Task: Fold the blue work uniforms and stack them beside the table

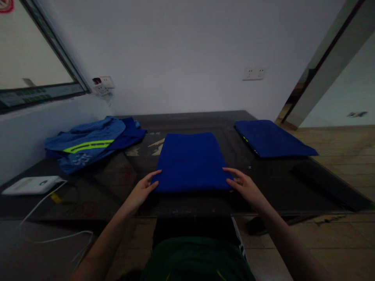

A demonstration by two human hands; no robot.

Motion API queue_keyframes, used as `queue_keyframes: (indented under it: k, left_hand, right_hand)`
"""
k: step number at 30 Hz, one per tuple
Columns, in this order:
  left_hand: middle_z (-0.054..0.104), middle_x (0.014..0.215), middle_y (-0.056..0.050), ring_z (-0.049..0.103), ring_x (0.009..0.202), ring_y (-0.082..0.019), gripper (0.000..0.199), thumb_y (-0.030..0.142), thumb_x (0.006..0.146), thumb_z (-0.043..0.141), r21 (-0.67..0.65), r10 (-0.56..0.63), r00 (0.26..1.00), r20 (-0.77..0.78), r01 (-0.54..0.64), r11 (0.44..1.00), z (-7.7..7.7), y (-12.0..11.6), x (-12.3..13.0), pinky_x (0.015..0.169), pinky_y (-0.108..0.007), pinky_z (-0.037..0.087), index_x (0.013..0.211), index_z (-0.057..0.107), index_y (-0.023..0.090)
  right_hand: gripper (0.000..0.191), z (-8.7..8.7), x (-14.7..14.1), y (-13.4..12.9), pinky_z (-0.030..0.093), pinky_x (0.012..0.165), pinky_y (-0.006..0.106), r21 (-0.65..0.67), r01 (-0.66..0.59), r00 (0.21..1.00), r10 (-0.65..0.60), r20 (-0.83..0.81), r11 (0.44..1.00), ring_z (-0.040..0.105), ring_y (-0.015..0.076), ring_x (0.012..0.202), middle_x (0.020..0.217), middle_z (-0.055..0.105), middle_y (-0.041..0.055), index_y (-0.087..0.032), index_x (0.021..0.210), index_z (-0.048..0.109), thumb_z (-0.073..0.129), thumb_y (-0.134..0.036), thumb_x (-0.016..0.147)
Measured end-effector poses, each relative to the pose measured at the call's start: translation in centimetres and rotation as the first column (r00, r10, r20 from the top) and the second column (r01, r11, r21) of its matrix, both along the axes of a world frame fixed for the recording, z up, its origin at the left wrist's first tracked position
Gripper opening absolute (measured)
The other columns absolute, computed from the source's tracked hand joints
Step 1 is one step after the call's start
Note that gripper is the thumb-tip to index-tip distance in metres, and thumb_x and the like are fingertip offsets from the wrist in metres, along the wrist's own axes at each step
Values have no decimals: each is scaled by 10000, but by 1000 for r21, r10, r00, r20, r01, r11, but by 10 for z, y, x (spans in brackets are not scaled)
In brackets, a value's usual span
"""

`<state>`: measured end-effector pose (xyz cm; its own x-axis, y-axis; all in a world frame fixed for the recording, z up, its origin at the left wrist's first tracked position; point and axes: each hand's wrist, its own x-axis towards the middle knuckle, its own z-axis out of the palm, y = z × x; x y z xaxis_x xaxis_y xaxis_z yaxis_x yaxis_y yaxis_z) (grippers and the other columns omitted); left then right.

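A folded blue cloth [190, 162] lies flat in front of me on the dark table [187, 205], its near edge close to the table's front. My left hand [145, 186] holds its near left side, with the thumb and index fingertips on the fabric. On the opposite side my right hand [244, 187] grips the near right edge in much the same way. The fingers under or behind the edges are partly hidden.
A loose blue garment [88, 144] with a yellow-green stripe lies at the back left. Another folded blue cloth [272, 138] is at the right. A white device [32, 185] with a cable sits at the left edge. The wall bounds the table's back.
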<state>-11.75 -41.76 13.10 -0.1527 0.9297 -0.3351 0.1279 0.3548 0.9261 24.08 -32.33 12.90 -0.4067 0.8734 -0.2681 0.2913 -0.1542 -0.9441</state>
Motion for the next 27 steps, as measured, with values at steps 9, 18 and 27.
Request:
queue_keyframes:
  k: [9, 18, 27]
  left_hand:
    - [694, 729, -34, 667, 732, -228, 615, 516, 752, 581, -7, 58, 953, -296, -62, 998, -1, -9, 3, 702, -324, 510, 1239, 556, 142]
    - [706, 921, -80, 678, 847, -236, 450, 352, 912, 421, 4, 32, 722, -691, -40, 999, -12, -3, 17, 779, -329, 490, 1325, 507, 195]
    - [640, 1065, -112, 616, 962, -248, 410, 187, 894, 446, -22, -24, 296, -955, 11, 1000, -1, 1, 17, 816, -373, 481, 1296, 529, 192]
  right_hand:
    - [444, -14, 3, -4, 329, 528, 249, 312, 106, 960, -179, 216, 944, 405, 126, 485, 482, 379, -87, -156, 1053, 657, 645, -438, 711]
    - [443, -14, -8, -11, 370, 558, 253, 411, 180, 923, -297, 243, 894, 449, 134, 514, 562, 441, -62, -171, 1137, 601, 574, -424, 774]
    - [358, -10, -5, -17, 475, 740, 358, 618, -68, 808, -320, 495, 783, 549, 218, 770, 794, 558, 78, -180, 1012, 715, 416, -175, 815]
